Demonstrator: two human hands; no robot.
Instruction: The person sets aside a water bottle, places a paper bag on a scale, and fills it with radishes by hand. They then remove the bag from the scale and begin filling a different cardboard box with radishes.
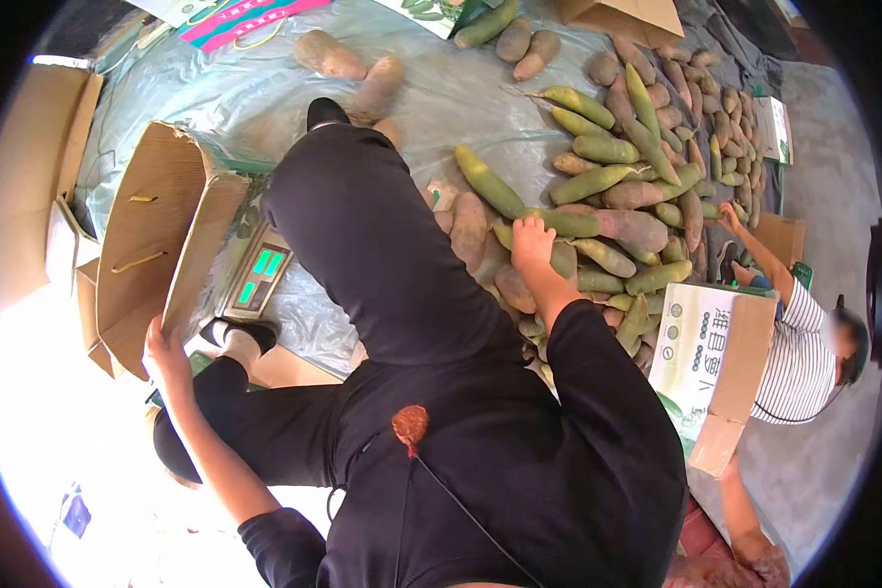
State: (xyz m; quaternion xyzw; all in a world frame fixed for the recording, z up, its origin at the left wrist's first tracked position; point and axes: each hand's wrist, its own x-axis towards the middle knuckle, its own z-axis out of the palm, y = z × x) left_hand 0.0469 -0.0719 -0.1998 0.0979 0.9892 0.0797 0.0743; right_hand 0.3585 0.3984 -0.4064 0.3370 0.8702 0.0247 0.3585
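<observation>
- The left hand (167,345) has its grip pressed together on the lower edge of a flap of the open box (152,235). The box rises above and ahead of the grip, tilted.
- The scale (257,274) sits just right of this grip, between the box and the person's leg (382,245); there is little room there.
- The right hand (533,240) rests on a green vegetable (573,223) at the near edge of the pile (637,167). Its fingers lie over the vegetable, but I cannot tell whether the grip closes around it.
- The pile spreads ahead and right of this grip, packed tight and touching.
- Bare sheet (461,98) lies ahead and left of this grip.
- A co-worker's hand (730,218) touches the pile's far right edge, well apart from the right hand.
- A printed box (715,353) stands right of and nearer than the grip, beside the pile.
</observation>
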